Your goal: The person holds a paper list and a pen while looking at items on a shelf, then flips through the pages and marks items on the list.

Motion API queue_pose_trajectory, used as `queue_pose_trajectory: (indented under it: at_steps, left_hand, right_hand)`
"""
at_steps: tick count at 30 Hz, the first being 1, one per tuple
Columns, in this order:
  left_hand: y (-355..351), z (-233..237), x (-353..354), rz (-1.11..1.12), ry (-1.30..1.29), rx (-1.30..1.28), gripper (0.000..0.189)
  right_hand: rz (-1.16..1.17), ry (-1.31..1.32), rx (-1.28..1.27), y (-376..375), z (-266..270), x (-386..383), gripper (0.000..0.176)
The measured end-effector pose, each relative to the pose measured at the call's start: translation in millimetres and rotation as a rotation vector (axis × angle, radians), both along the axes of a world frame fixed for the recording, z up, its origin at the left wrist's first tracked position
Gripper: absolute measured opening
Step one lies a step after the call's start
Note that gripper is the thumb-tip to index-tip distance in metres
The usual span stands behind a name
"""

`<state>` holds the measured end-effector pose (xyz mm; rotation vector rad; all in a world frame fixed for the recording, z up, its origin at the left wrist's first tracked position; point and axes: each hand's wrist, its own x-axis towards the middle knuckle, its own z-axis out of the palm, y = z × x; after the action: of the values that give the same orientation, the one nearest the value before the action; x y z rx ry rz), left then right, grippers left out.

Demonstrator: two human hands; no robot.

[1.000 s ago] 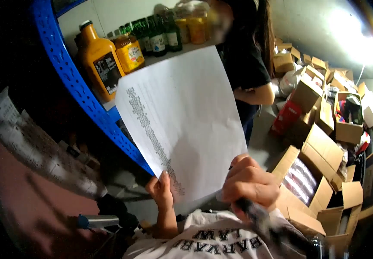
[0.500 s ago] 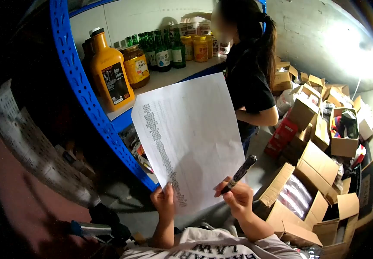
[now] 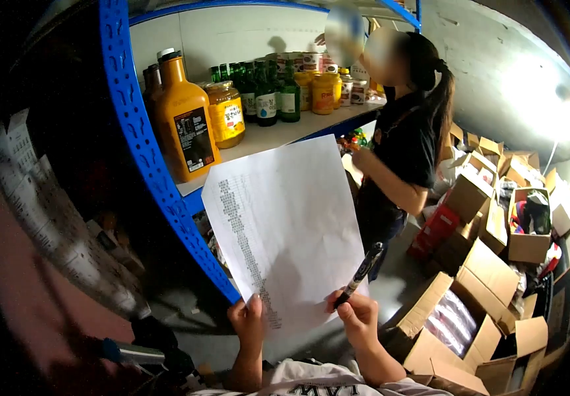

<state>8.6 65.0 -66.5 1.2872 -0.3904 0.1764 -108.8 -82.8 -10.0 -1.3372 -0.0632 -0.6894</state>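
A white printed sheet (image 3: pixel 298 224), with a column of small text down its left side, is held up in front of me. My left hand (image 3: pixel 248 322) pinches its lower left corner, thumb on the front. My right hand (image 3: pixel 359 320) is closed around a dark pen (image 3: pixel 365 267) that points up and to the right. The fingers of that hand are at the sheet's lower right edge.
A blue-framed shelf (image 3: pixel 275 136) carries an orange bottle (image 3: pixel 188 122), a yellow-labelled jar (image 3: pixel 227 117), green bottles (image 3: pixel 267 99) and yellow tubs (image 3: pixel 323 92). Another person (image 3: pixel 407 142) stands beside it. Open cardboard boxes (image 3: pixel 489 264) crowd the floor on the right.
The view has shifted, so the shelf and the other person sit further right and lower. That person's forearm is now in front of the body. My hands keep their grip on sheet and pen.
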Motion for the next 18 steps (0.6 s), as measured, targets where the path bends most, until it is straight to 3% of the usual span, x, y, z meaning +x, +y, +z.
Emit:
queue_pose_trajectory:
  at_steps: [4,10,18]
  left_hand:
    - [-6.3,-0.7,-1.7,0.161,0.077,-0.089,0.023]
    - [-11.2,-2.7,-3.1,0.222,0.08,-0.076,0.016]
    - [-13.6,1.1,-2.0,0.124,0.106,-0.005,0.014]
  right_hand:
    - [-0.049,0.007,0.069,3.3,-9.3,2.5,0.032]
    - [-0.094,0.028,0.082,4.1,-16.3,3.1,0.029]
    - [-0.1,0.047,0.112,4.9,-18.4,-0.7,0.027]
